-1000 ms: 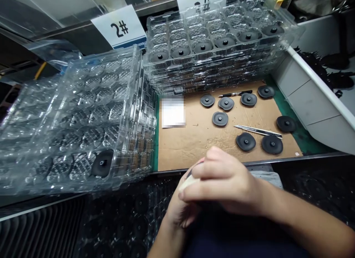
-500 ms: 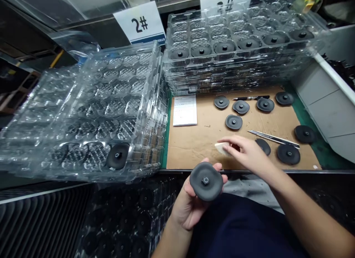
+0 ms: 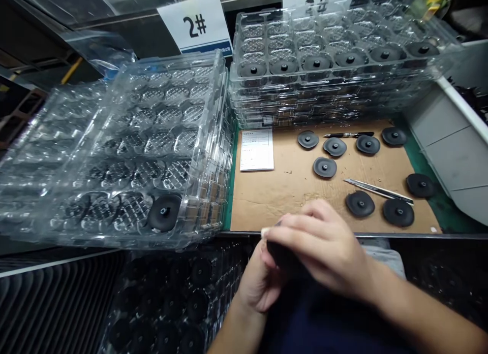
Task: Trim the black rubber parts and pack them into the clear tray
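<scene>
My left hand (image 3: 261, 283) grips a black rubber-like disc (image 3: 282, 257) from below, above my lap. My right hand (image 3: 324, 237) lies over the disc, its fingers bent across the top and hiding most of it. A small edge of a white pad (image 3: 264, 232) shows at the right fingertips, against the disc's rim near my left fingers. The rest of the pad is covered. Beyond the hands, on the cardboard (image 3: 267, 201), lie several similar black discs with a raised centre, one of them (image 3: 360, 204) to the right of my right hand.
A utility knife (image 3: 377, 190), a pen (image 3: 348, 134) and a printed paper pad (image 3: 256, 150) lie on the cardboard. Stacked clear trays stand at left (image 3: 202, 156) and back (image 3: 324, 85), some cells holding discs. A grey bin (image 3: 453, 140) borders the right side.
My right hand has moved left and down with the white pad, from over the cardboard onto the disc. My left hand still holds the disc, in nearly the same place.
</scene>
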The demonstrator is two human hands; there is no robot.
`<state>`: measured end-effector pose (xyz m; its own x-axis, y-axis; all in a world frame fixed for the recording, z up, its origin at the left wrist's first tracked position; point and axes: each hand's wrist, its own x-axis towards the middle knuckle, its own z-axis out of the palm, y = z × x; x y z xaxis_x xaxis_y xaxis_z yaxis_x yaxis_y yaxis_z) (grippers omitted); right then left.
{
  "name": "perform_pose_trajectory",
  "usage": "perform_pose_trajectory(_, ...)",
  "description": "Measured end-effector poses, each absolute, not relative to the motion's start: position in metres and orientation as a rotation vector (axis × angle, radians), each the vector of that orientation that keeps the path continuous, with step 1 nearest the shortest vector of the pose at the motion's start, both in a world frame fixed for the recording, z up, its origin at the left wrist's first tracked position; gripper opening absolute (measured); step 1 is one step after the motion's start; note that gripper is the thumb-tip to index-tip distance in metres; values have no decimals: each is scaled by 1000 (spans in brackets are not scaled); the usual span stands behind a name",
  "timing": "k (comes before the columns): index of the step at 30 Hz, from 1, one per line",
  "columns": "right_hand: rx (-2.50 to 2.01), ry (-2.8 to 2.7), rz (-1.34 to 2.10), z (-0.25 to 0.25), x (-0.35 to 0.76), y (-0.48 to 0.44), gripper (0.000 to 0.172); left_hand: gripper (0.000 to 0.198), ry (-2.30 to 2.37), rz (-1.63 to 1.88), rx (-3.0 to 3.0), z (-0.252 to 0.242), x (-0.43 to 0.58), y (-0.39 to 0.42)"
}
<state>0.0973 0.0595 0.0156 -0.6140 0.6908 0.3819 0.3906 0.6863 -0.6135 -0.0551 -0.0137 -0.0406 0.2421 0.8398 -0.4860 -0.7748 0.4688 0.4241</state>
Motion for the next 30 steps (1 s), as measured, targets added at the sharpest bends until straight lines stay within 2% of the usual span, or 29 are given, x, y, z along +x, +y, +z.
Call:
perform_pose_trajectory(3, -1078, -2314, 600, 8, 95, 60, 22, 72, 735, 1151, 121, -43, -58, -17)
perform_pose_trajectory(6, -998, -2252, 674, 3, 95, 58, 28, 77, 779, 1210, 167, -44, -60, -19)
perform_pose_trajectory(9, -1017, -2163, 784, -7, 95, 62, 24, 70, 815, 1246, 178, -42, -61, -17)
perform_pose_trajectory(13, -1357, -2022, 932, -46, 109, 66, 18, 67, 746, 1244, 146, -37, -64, -15)
perform_pose_trajectory(18, -1428, -1971, 1033, -89, 128, 54, 18, 63, 709, 1235, 125, -33, -60, -13)
perform_pose_trajectory(22, -1462, -1857, 972, -48, 125, 51, 20, 64, 720, 1234, 159, -31, -51, -11)
perform_pose_trajectory(26, -1037, -1961, 863, 12, 112, 47, 22, 70, 832, 1263, 201, -32, -43, -10)
perform_pose_trajectory(30, -941, -2217, 949, 25, 107, 42, 23, 64, 917, 1275, 211, -34, -41, -13)
